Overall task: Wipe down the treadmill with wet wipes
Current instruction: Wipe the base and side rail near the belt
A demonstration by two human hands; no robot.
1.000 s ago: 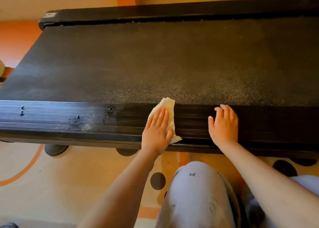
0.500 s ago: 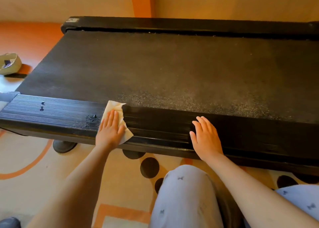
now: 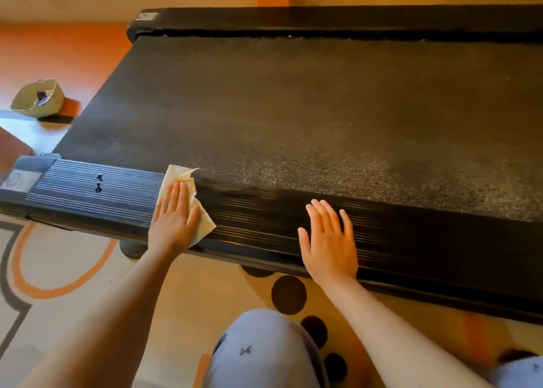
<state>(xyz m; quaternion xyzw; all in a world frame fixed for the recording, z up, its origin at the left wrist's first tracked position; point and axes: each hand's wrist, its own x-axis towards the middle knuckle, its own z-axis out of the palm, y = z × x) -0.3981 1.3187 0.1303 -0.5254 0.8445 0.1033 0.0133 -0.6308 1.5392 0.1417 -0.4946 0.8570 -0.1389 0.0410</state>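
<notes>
A pale wipe (image 3: pixel 176 173) lies on the treadmill's (image 3: pixel 293 108) near side rail (image 3: pixel 88 193), pressed flat under the left hand (image 3: pixel 173 220), fingers straight. The right hand (image 3: pixel 329 240) rests flat and empty on the same rail. This looks like mid-wipe; next, slide the wipe toward the duller left end.
</notes>
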